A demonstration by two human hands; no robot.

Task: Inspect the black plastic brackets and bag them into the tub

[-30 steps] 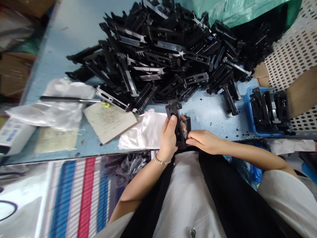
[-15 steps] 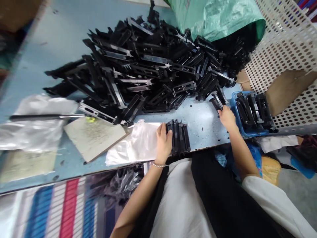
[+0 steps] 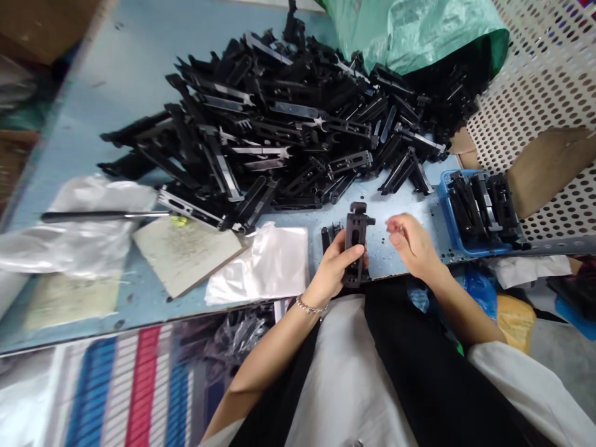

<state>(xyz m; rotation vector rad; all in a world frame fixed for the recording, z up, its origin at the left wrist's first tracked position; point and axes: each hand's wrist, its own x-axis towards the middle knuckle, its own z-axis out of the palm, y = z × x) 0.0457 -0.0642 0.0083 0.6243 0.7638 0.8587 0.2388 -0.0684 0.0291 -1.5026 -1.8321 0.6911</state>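
Note:
My left hand (image 3: 336,266) is wrapped round a long black plastic part (image 3: 356,234) and holds it upright over the near edge of the blue table (image 3: 121,68). My right hand (image 3: 412,243) hovers just right of that part, fingers curled toward the thumb; whatever sits between them is too small to see. A few more black parts (image 3: 327,236) lie on the table behind my left hand. A large heap of the same black parts (image 3: 288,124) fills the middle of the table.
A small blue basket (image 3: 447,214) with black parts stands at the right edge. Behind it are a white perforated crate (image 3: 544,74) and a green bag (image 3: 410,31). A clear plastic bag (image 3: 267,261), a grey board (image 3: 186,251) and a black rod (image 3: 102,215) lie at the left.
My left hand has lifted one black part off the small row at the table edge. My right hand has come back from beside the blue basket toward that part.

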